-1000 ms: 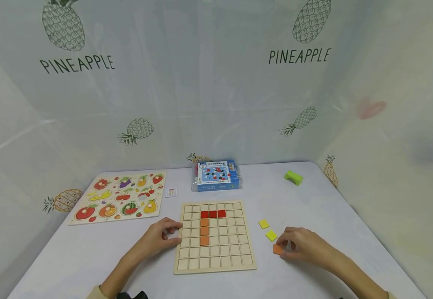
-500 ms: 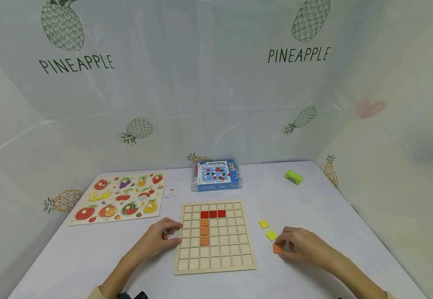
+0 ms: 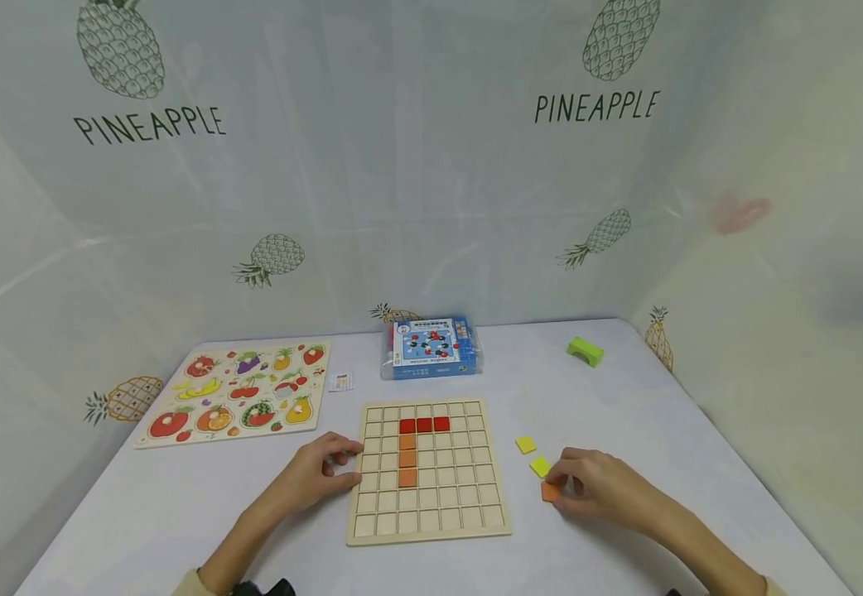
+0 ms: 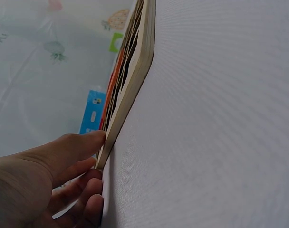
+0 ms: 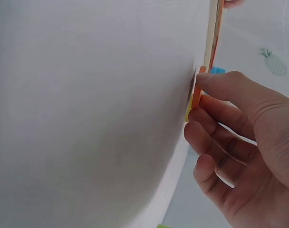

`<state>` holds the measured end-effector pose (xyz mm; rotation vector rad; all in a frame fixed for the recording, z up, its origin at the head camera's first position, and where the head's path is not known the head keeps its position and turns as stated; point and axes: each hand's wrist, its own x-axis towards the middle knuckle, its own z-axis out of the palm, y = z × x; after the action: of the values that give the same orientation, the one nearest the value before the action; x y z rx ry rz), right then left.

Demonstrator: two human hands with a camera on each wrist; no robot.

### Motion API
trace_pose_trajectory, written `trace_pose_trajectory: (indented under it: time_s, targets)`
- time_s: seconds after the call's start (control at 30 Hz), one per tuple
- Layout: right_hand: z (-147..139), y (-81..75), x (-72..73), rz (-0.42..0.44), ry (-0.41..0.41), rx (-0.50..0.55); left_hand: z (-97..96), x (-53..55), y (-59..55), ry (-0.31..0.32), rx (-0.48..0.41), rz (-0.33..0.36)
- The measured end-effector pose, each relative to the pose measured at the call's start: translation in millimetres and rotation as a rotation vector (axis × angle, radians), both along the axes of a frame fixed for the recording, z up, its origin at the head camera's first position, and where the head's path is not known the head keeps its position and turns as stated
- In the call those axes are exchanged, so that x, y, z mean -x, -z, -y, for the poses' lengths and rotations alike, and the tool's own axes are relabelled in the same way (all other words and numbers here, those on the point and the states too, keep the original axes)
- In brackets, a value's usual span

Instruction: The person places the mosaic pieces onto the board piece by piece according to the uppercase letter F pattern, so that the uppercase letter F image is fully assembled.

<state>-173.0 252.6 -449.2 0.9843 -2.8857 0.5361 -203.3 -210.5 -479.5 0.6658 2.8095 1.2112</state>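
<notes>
A pale wooden grid board (image 3: 470, 498) lies mid-table. Three red square tiles (image 3: 425, 425) form a row on it, and three orange tiles (image 3: 407, 458) run down in a column from the leftmost red one. Thumb and fingertips of my left hand (image 3: 318, 473) touch the board's left edge, also seen edge-on in the left wrist view. To the right of the board, my right hand (image 3: 601, 487) pinches a loose orange tile (image 3: 550, 492) between thumb and fingers, close over the table (image 5: 111, 95). Just beyond it lie two yellow tiles (image 3: 525, 445).
A fruit puzzle board (image 3: 236, 395) lies at the back left, beside a small printed card (image 3: 340, 382). Behind the grid board sits a blue boxed set (image 3: 432, 349). A green arch block (image 3: 585, 352) stands at the back right, before a pineapple-print curtain (image 3: 431, 165).
My right hand has shifted slightly left and away from me with the orange tile, closer to the nearer yellow tile. The left hand keeps its place at the grid board.
</notes>
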Motion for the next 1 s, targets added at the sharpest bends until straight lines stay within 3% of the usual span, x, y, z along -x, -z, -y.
trace_pose_trajectory:
  time_s: [0.47,1.0]
  targets:
    - [26,-14.6,10.4,-0.01,-0.014,-0.003,-0.6,-0.6,-2.5,-0.022,0.01,0.003]
    - [89,-10.9,23.6,0.006,-0.121,0.007,-0.6,0.3,-0.3,-0.007,0.001,0.018]
